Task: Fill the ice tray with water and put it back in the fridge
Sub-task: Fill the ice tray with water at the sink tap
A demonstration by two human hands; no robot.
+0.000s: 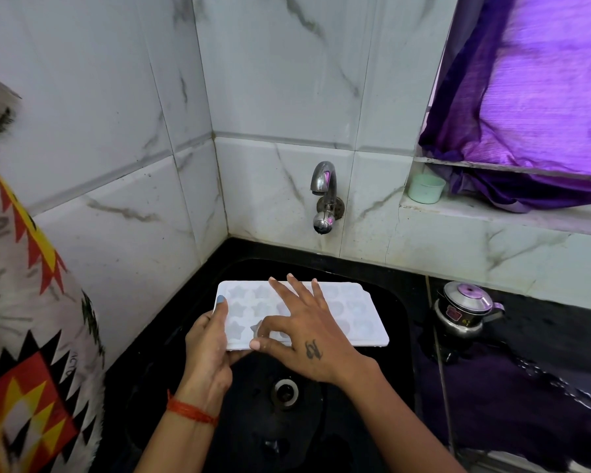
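We note white marble-veined wall tiles [270, 63] meeting in a corner. At upper right, a purple curtain [543, 97] hangs over a window recess, its lower folds lying on the sill [492, 213]. A pale green cup [425, 188] stands upright on that sill, just beside the curtain. A small steel kettle [464, 310] with a lid sits on the black countertop [526, 387]. A patterned cloth [24, 336] in white, red, yellow and black occupies the left edge.

White ice tray [362, 322] patterned with stars; black sink [398, 336]; purple curtain [526, 107]; grey-veined white tiles [280, 73]; mint cup [425, 188].
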